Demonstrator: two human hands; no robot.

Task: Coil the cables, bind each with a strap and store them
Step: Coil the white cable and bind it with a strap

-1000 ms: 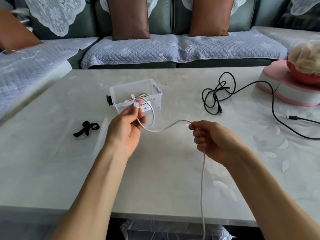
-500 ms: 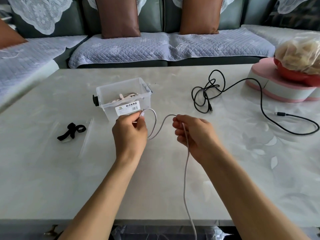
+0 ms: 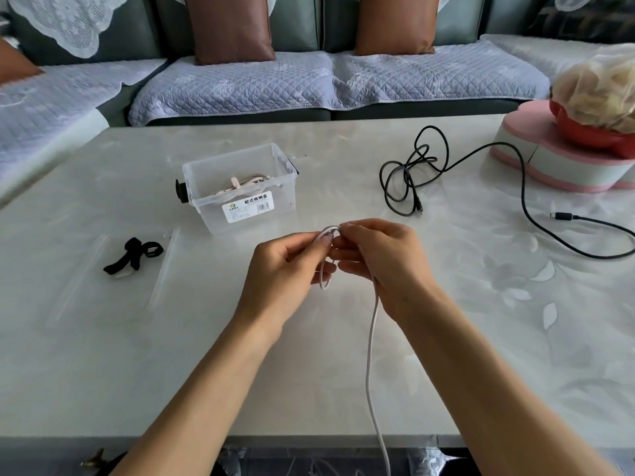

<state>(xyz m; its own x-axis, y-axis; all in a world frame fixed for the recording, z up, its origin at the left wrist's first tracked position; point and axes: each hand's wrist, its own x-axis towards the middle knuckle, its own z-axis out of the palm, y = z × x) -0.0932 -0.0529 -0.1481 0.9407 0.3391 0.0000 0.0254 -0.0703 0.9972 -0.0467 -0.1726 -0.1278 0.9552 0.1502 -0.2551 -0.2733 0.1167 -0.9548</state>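
A: White cable — how is it seen?
B: Thin, pale, one small loop formed at mid-bench. The loop is pinched by the left hand; the same loop is gripped by the curled fingers of the right hand. The loose length is trailed toward the near edge and over it.
A: Bench surroundings?
B: Clear storage box noted just beyond the hands, a pale bundled cable inside. Black strap lain on the left, well apart. Black cable left uncoiled at far right, its plug near a pink-rimmed stand.
A: Obstructions?
B: Part of the loop is hidden by both hands.
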